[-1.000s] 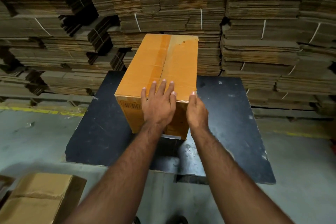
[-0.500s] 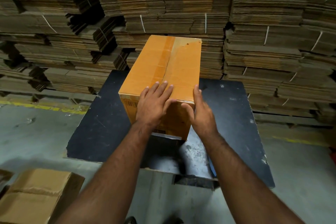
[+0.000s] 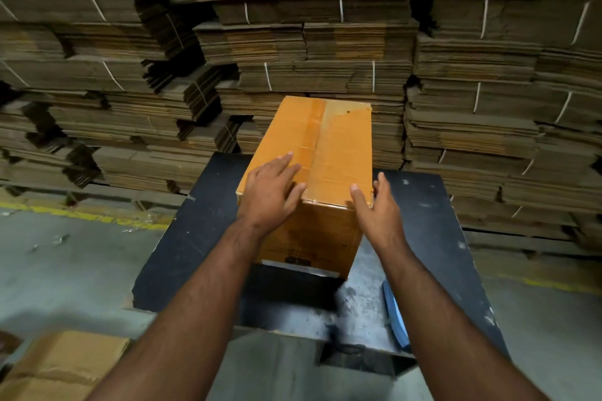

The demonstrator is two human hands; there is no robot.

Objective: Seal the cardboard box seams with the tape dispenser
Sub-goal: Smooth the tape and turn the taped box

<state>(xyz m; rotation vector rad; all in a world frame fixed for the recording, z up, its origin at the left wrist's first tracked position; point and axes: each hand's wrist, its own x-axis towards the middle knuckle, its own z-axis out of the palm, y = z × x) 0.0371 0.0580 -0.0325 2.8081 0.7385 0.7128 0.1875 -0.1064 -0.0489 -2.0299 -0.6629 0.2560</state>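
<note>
An orange-brown cardboard box (image 3: 338,146) stands on a black table (image 3: 202,238), its top flaps shut with clear tape running along the middle seam. My left hand (image 3: 270,194) lies flat on the near left part of the box top, fingers spread. My right hand (image 3: 378,205) is at the near right corner of the box, fingers apart, thumb at the top edge. A blue object (image 3: 392,316), possibly the tape dispenser, lies on the table's near right part, partly hidden by my right forearm.
Tall stacks of strapped flat cardboard (image 3: 325,42) fill the background right behind the table. Another brown box (image 3: 62,365) sits on the floor at the lower left. A yellow line (image 3: 81,215) marks the concrete floor.
My left hand slid left across the box top. My right hand moved away to the box's right corner. The view has shifted closer and to the left.
</note>
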